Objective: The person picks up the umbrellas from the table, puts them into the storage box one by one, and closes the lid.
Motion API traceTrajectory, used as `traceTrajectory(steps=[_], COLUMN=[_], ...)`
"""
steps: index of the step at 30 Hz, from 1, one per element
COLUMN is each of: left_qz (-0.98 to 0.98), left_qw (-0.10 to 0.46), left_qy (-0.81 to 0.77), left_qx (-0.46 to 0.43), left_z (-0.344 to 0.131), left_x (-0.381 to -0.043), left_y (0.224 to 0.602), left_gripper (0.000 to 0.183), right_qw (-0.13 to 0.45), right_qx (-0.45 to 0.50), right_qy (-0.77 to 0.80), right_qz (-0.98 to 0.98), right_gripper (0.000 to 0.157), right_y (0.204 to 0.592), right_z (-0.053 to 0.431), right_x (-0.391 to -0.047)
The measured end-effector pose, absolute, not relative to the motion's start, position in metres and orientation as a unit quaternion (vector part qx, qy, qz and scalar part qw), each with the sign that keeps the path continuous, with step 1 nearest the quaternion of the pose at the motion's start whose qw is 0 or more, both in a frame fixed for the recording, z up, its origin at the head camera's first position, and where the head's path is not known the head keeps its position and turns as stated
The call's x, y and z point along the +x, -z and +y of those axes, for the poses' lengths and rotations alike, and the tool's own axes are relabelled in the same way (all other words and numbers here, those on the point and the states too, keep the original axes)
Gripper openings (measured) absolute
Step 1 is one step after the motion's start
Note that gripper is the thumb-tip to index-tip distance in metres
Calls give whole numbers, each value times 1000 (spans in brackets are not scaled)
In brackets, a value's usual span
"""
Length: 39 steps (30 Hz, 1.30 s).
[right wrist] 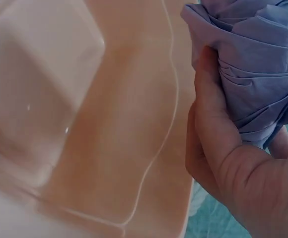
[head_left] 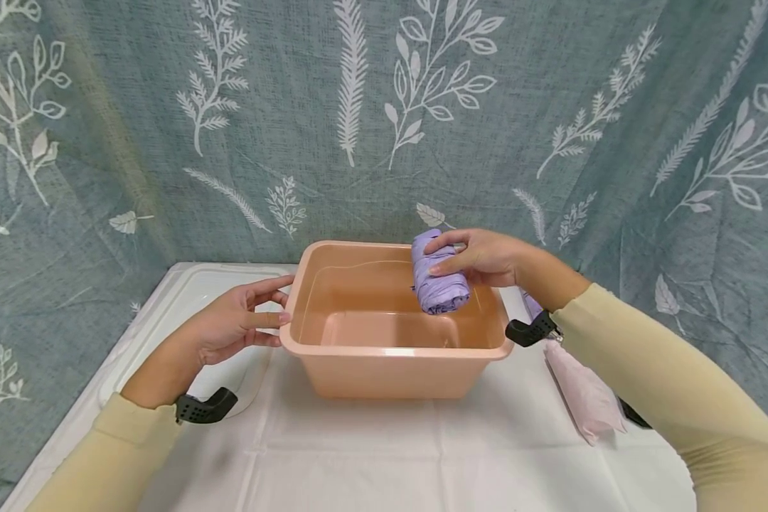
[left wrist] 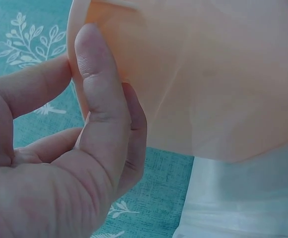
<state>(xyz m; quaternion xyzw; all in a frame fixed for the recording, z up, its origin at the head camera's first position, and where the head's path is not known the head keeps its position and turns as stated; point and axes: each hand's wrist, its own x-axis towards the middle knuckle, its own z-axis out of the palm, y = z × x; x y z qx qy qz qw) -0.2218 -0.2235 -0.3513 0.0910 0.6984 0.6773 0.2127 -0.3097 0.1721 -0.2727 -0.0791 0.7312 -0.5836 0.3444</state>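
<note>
A peach plastic basin [head_left: 393, 373] stands on the white-covered table, with a thin pale line running round its inner wall. My left hand [head_left: 240, 320] holds its left rim, thumb [left wrist: 97, 74] on one side and fingers on the other. Over the basin's right half, my right hand [head_left: 486, 259] grips a rolled-up purple cloth bundle [head_left: 436, 284], tilted, its crinkled lower end facing me. In the right wrist view, the thumb presses along the side of the bundle [right wrist: 263, 74], above the basin's inner wall [right wrist: 129, 124]; the far fingers are mostly hidden behind it.
Left of the basin lies a white tray [head_left: 185, 284], partly behind my left arm. To the right are a pale pink wrapped bundle [head_left: 582, 391], a dark object [head_left: 633, 414] under my right forearm, and another purple piece [head_left: 531, 304]. A patterned curtain [head_left: 358, 192] hangs close behind.
</note>
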Motion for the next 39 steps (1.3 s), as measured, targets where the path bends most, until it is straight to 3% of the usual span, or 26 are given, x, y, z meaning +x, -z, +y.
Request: traceTrajectory(steps=[16,39], left_qz=[702,702], left_qw=[215,220], left_qy=[-673,-672], left_qx=[90,92], left_z=[-222,-224], left_x=[-221,-219], left_y=[353,351], left_gripper=[83,83], right_qw=[391,409], right_qx=[-86,-74], right_qy=[571,505], right_qz=[717,757], right_gripper=[35,45], right_y=[287,311], right_z=[135,97], right_x=[-317,-325])
